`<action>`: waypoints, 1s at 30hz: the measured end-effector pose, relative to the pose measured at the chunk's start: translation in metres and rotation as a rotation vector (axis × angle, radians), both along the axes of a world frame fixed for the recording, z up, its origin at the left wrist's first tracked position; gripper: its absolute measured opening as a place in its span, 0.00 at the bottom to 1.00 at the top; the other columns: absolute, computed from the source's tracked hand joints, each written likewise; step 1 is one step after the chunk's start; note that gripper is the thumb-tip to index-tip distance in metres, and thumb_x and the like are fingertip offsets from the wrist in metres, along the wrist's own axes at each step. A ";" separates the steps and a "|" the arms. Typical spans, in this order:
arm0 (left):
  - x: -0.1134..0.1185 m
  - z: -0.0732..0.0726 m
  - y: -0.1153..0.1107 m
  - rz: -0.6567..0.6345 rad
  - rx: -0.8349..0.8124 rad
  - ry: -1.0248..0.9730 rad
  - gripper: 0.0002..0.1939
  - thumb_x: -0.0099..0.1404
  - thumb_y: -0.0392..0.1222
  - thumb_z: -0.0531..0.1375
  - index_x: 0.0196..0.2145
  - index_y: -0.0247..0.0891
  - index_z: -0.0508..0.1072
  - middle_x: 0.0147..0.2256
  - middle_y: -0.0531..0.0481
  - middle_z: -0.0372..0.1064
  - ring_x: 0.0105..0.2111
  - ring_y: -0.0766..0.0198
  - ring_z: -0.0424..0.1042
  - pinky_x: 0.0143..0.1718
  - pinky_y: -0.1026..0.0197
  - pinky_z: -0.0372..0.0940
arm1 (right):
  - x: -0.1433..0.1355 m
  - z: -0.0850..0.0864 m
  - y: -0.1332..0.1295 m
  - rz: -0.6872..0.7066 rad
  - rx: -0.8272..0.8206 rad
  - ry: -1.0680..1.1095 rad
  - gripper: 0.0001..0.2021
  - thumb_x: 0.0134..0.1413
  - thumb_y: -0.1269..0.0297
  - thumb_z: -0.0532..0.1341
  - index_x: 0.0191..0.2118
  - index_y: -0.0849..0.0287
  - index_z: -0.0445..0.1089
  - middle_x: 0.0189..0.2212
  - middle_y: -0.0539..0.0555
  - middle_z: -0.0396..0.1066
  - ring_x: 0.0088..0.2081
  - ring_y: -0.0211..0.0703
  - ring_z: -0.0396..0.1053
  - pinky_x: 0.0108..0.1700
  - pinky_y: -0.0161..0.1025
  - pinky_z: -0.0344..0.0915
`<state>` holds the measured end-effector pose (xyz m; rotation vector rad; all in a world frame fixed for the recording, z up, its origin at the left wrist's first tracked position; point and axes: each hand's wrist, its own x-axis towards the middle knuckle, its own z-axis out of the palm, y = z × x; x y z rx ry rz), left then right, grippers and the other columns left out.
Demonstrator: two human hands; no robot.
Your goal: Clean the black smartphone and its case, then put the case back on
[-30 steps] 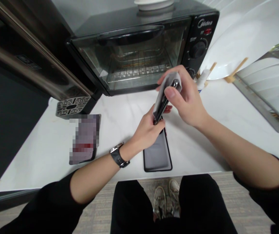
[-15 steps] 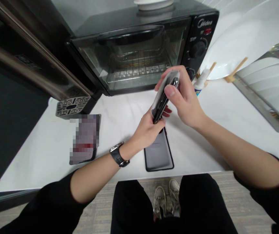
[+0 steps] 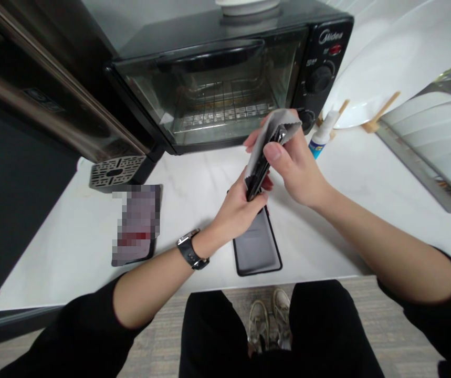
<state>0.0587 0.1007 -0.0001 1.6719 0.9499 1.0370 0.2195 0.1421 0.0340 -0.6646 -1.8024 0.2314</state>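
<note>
A black phone (image 3: 257, 177) is held up on edge above the counter, tilted away to the upper right. My left hand (image 3: 241, 203) grips its lower end, thumb along the near side. Around the upper end my right hand (image 3: 294, 160) is closed, pressing a grey cloth (image 3: 266, 134) with zigzag edges against the phone. Most of the cloth lies along the far face, and its top edge folds over. Beneath the hands, a phone case (image 3: 257, 247) with a black rim lies on the counter, its upper part hidden.
On the left lies another phone (image 3: 136, 226), its screen blurred out. Behind the hands stands a black toaster oven (image 3: 217, 94), with a drip tray (image 3: 117, 173) to its left. A small spray bottle (image 3: 322, 137) and a dish rack (image 3: 418, 173) are on the right.
My right hand has shifted slightly left and down along the phone. More of the cloth's top edge now shows, flaring to the right. My left hand has hardly moved.
</note>
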 end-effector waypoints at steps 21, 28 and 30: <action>0.000 0.001 -0.001 -0.016 0.027 0.024 0.15 0.62 0.38 0.62 0.47 0.40 0.68 0.42 0.50 0.73 0.43 0.59 0.72 0.48 0.57 0.68 | 0.006 0.016 -0.014 -0.034 0.404 -0.134 0.08 0.67 0.61 0.53 0.45 0.46 0.69 0.39 0.51 0.77 0.50 0.52 0.75 0.64 0.59 0.66; 0.001 0.000 0.002 -0.046 -0.044 -0.066 0.12 0.63 0.39 0.61 0.44 0.40 0.68 0.39 0.52 0.71 0.39 0.62 0.71 0.43 0.60 0.68 | -0.002 0.001 -0.002 -0.057 0.028 0.049 0.11 0.71 0.50 0.53 0.49 0.48 0.65 0.42 0.55 0.74 0.45 0.50 0.74 0.48 0.51 0.76; -0.001 0.001 0.003 -0.071 -0.010 -0.074 0.15 0.63 0.40 0.64 0.48 0.40 0.68 0.44 0.50 0.72 0.45 0.60 0.71 0.49 0.59 0.68 | -0.002 0.003 -0.004 -0.055 0.097 0.033 0.10 0.71 0.52 0.51 0.44 0.47 0.66 0.41 0.55 0.73 0.46 0.52 0.74 0.52 0.55 0.74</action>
